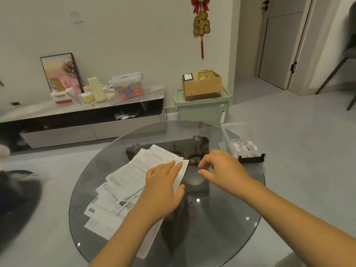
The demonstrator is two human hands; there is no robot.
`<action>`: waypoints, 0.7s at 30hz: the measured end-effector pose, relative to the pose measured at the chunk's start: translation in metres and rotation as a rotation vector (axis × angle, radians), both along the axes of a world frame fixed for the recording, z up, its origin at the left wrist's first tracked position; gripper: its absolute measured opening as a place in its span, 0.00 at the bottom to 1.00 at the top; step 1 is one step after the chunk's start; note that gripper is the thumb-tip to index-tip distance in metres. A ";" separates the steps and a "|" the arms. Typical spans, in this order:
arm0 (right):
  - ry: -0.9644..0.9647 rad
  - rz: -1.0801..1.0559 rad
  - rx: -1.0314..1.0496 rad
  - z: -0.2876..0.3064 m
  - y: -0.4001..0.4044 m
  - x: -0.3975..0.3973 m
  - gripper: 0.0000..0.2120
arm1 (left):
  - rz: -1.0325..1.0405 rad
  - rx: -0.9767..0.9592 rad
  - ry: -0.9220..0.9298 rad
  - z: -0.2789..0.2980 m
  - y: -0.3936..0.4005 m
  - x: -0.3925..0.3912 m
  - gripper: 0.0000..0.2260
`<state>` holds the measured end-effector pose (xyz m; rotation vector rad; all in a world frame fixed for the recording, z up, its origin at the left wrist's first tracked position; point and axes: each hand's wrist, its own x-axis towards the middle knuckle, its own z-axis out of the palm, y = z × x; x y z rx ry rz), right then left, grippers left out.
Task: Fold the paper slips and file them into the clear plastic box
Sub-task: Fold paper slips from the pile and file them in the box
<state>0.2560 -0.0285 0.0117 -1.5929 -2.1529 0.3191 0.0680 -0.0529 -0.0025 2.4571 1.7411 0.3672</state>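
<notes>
While the left hand (163,186) lies flat, fingers straight, pressing a long paper slip (180,175) at the edge of the loose pile (123,182), the right hand (221,166) hovers just beside it, fingers loosely curled, holding nothing I can make out. Risk, as I judge it: thin sheets on the smooth round glass bench (231,218) may slide and skew the fold. Farther right, clear plastic box (237,143) holds filed slips.
</notes>
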 end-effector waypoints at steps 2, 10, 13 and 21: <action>-0.065 0.056 -0.024 -0.008 -0.001 -0.015 0.08 | 0.117 -0.053 -0.004 -0.015 -0.004 -0.023 0.27; -0.208 0.178 -0.093 -0.036 0.013 -0.044 0.12 | 0.438 -0.181 0.026 -0.049 0.008 -0.085 0.32; -0.226 0.195 -0.098 -0.042 0.019 -0.049 0.13 | 0.446 -0.180 0.023 -0.050 0.010 -0.095 0.31; -0.145 0.190 -0.038 -0.042 0.016 -0.060 0.17 | 0.378 -0.078 -0.223 -0.035 0.007 -0.085 0.09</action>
